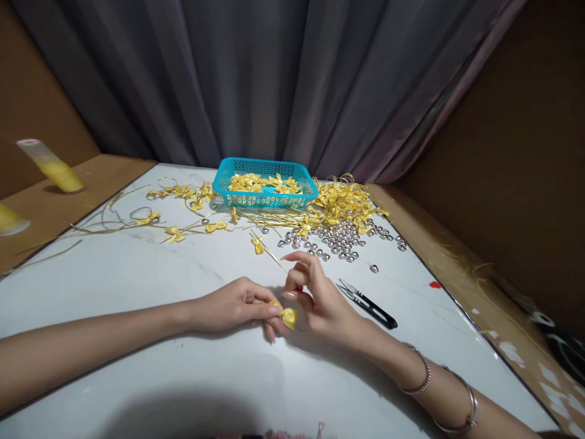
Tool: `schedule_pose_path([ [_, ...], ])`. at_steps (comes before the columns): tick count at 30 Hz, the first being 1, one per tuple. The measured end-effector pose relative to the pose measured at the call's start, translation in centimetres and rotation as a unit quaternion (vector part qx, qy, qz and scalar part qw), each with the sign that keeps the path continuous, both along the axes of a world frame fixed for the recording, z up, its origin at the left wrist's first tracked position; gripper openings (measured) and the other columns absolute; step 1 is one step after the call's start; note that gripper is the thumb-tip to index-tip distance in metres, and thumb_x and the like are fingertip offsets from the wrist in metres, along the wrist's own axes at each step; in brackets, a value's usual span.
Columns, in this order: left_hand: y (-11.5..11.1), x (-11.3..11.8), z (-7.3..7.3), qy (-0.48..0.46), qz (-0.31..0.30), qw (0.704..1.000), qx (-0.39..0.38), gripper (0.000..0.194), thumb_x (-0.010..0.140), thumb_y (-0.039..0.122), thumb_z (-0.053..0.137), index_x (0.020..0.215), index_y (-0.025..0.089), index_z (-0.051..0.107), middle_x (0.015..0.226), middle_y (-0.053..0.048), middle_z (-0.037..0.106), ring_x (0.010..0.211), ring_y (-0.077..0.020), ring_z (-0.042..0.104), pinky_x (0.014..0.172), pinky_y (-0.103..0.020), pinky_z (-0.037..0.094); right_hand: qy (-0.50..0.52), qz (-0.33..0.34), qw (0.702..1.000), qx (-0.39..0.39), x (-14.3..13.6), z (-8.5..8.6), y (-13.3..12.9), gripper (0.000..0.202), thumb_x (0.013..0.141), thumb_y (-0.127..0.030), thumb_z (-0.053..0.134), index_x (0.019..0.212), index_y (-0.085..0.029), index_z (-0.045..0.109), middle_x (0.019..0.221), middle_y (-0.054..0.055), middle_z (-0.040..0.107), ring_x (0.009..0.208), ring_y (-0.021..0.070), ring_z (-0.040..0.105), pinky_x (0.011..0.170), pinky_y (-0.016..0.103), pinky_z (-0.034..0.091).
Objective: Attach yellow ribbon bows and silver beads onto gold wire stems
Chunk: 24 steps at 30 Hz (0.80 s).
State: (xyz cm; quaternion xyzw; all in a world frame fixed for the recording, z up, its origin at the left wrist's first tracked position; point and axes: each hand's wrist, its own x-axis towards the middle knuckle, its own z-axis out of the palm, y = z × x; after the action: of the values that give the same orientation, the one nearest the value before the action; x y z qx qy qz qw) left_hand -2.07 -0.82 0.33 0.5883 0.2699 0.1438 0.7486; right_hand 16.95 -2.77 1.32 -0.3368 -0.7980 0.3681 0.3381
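Observation:
My left hand [249, 308] pinches a small yellow ribbon bow [289, 317] between thumb and fingers, just above the white tabletop. Close beside it, my right hand [315, 296] is raised with its thumb drawn in against a curled finger and the index finger stretched out. Whatever lies in that pinch is too fine to make out. Beyond the right fingertips, a yellow bow with gold cord [258, 245] lies on the table, its cord running toward the hand. To the right rest black-handled thread snips [368, 303], blades pointing up and left.
A turquoise basket [265, 200] holding yellow bows stands at the back. Right of it sit a heap of yellow bows [342, 200] and many silver beads [340, 239]. Gold cords [265, 217] stretch across the table. Yellow spools [59, 174] stand at left; dark-handled scissors [560, 341] lie at right.

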Motion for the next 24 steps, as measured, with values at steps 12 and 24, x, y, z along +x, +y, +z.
schedule_pose_path([
  [12, 0.4, 0.3, 0.1, -0.004, 0.053, 0.999, 0.007, 0.027, 0.083, 0.036, 0.056, 0.082, 0.010, 0.061, 0.089, -0.017, 0.073, 0.068, -0.0165, 0.067, 0.045, -0.020, 0.033, 0.009, -0.016, 0.968, -0.249, 0.9, -0.5, 1.5, 0.030, 0.085, -0.043, 0.053, 0.070, -0.017, 0.050, 0.061, -0.002, 0.048, 0.056, 0.0093, 0.042, 0.053, 0.024, 0.034],
  [24, 0.3, 0.0, 0.4, 0.000, 0.048, 0.999, 0.022, 0.030, 0.083, 0.035, 0.057, 0.087, 0.008, 0.070, 0.086, -0.016, 0.073, 0.068, -0.0167, 0.067, 0.045, -0.019, 0.035, 0.140, -0.044, 0.947, -0.286, -1.1, 0.4, 0.0, 0.030, 0.083, -0.035, 0.059, 0.061, -0.016, 0.051, 0.052, -0.004, 0.050, 0.053, 0.0088, 0.045, 0.056, 0.024, 0.034],
])
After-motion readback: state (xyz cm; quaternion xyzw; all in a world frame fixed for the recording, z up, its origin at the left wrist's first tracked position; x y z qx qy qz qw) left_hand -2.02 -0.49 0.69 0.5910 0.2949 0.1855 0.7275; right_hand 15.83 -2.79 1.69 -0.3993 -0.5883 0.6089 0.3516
